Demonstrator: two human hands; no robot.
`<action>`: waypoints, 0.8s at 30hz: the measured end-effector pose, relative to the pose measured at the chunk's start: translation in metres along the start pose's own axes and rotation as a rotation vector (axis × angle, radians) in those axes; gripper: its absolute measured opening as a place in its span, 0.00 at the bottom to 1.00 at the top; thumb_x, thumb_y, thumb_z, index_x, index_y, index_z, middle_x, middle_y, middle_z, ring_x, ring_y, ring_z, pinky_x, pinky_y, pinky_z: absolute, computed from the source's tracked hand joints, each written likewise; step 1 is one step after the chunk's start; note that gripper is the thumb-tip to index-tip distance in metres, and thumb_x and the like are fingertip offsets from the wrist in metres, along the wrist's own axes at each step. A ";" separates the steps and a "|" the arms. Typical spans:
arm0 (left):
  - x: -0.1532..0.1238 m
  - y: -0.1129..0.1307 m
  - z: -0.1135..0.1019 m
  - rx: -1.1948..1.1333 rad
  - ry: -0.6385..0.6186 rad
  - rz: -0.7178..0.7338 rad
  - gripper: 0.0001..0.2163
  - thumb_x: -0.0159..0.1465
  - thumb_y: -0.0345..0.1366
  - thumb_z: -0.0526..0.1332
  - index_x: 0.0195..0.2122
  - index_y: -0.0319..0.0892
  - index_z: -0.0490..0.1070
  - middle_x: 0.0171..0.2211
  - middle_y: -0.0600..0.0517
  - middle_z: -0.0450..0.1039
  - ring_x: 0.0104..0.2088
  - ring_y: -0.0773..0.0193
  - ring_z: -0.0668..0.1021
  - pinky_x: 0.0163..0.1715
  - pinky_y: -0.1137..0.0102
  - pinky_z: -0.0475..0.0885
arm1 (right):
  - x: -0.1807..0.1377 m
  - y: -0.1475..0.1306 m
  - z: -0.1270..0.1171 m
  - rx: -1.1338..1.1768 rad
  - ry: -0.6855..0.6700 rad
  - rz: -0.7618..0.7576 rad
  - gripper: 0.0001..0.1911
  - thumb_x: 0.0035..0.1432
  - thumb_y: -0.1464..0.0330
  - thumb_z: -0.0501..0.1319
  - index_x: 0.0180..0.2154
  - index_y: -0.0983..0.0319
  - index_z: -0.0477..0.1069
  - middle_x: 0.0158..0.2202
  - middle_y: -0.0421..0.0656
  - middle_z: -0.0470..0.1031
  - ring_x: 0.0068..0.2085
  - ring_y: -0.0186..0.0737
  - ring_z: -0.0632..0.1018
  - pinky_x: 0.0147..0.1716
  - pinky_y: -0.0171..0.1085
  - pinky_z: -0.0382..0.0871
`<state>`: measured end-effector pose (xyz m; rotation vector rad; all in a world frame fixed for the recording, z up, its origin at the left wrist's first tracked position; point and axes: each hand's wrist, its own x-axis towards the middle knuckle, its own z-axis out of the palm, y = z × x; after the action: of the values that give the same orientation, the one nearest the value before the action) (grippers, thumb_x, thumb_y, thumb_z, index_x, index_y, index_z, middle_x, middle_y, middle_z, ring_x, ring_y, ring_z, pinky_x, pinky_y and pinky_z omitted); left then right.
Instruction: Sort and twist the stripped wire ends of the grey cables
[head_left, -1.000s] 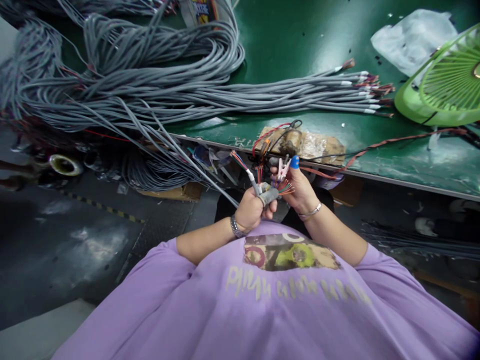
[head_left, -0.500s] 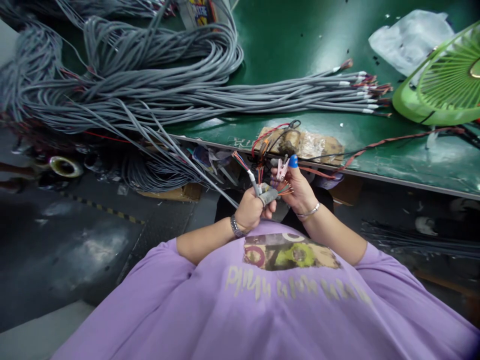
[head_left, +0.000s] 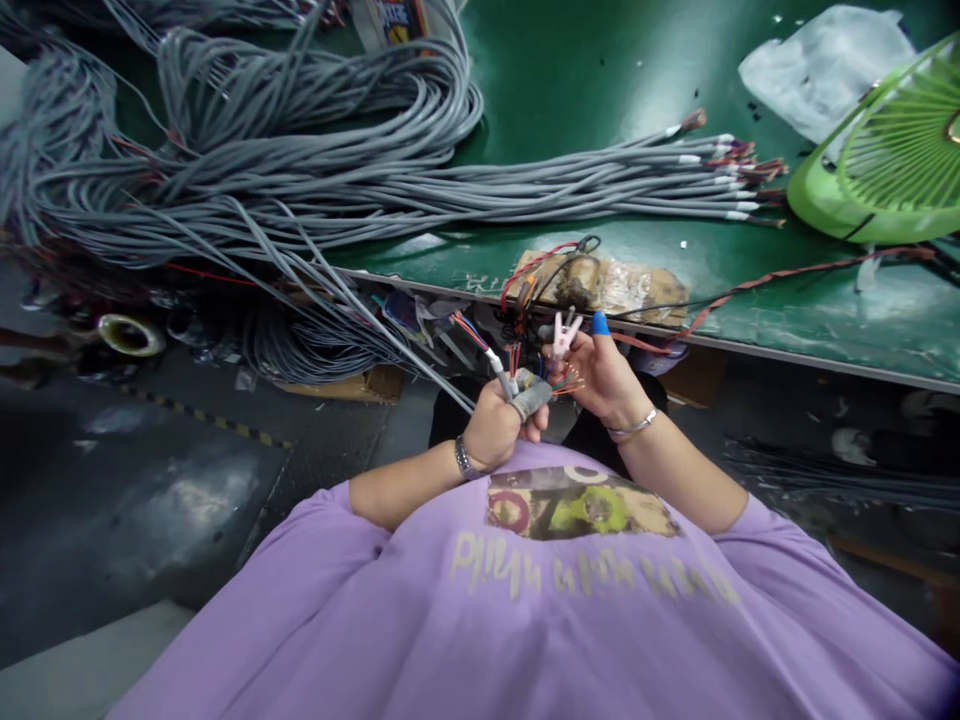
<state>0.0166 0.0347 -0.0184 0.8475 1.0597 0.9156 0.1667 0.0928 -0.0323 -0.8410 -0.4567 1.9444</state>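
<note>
Left hand [head_left: 491,428] – fist closed tight round grey cable [head_left: 501,374], stripped end poking up past taped finger. Right hand [head_left: 604,378] – fingers pinched on pink clip [head_left: 564,334], blue fingertip cap [head_left: 600,323] raised. Coloured wires [head_left: 568,383] fan out between both hands, just below table edge [head_left: 750,345].

Change since a second ago: both hands have crept up toward table edge, clip sits higher, cable end leans further left. Grips unchanged, so the same wire work appears to go on. Cable bundle [head_left: 525,185] and green fan [head_left: 892,160] lie untouched on table.
</note>
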 end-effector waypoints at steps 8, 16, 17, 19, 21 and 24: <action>0.006 0.006 0.004 -0.072 0.011 -0.018 0.17 0.54 0.47 0.68 0.25 0.41 0.63 0.16 0.59 0.69 0.11 0.75 0.66 0.11 0.78 0.58 | 0.005 -0.002 0.002 0.011 0.018 -0.082 0.18 0.56 0.51 0.65 0.32 0.60 0.72 0.27 0.40 0.78 0.27 0.34 0.76 0.29 0.33 0.72; 0.007 0.005 0.007 -0.083 -0.001 -0.034 0.16 0.54 0.46 0.68 0.26 0.41 0.63 0.15 0.59 0.68 0.11 0.74 0.65 0.10 0.77 0.58 | 0.009 0.000 0.002 -0.076 0.067 -0.148 0.24 0.49 0.47 0.69 0.30 0.60 0.70 0.22 0.36 0.73 0.23 0.30 0.71 0.24 0.32 0.68; 0.007 0.005 0.007 -0.085 0.001 -0.033 0.16 0.54 0.46 0.68 0.26 0.41 0.63 0.15 0.59 0.68 0.10 0.74 0.65 0.10 0.77 0.58 | 0.009 0.000 0.001 -0.077 0.059 -0.150 0.23 0.49 0.47 0.69 0.29 0.60 0.70 0.23 0.36 0.73 0.23 0.31 0.72 0.25 0.32 0.68; 0.007 0.005 0.007 -0.090 0.002 -0.038 0.16 0.53 0.46 0.68 0.26 0.41 0.63 0.15 0.59 0.68 0.10 0.74 0.65 0.10 0.77 0.58 | 0.009 -0.001 0.001 -0.060 0.037 -0.133 0.22 0.51 0.48 0.69 0.30 0.60 0.71 0.25 0.37 0.75 0.25 0.31 0.73 0.26 0.32 0.69; 0.008 0.004 0.007 -0.093 0.001 -0.046 0.17 0.53 0.46 0.68 0.26 0.41 0.63 0.15 0.59 0.68 0.10 0.74 0.65 0.10 0.77 0.58 | 0.010 -0.001 -0.001 -0.037 0.023 -0.108 0.20 0.53 0.49 0.68 0.31 0.60 0.73 0.27 0.38 0.77 0.27 0.32 0.75 0.26 0.32 0.69; 0.008 0.002 0.006 -0.095 -0.001 -0.056 0.17 0.53 0.47 0.68 0.26 0.41 0.64 0.15 0.59 0.68 0.10 0.74 0.65 0.10 0.77 0.58 | 0.012 0.000 -0.005 -0.034 0.002 -0.102 0.19 0.56 0.50 0.66 0.32 0.60 0.74 0.28 0.39 0.79 0.28 0.33 0.76 0.27 0.32 0.71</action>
<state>0.0240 0.0423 -0.0174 0.7366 1.0264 0.9114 0.1662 0.1035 -0.0404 -0.8259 -0.5233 1.8467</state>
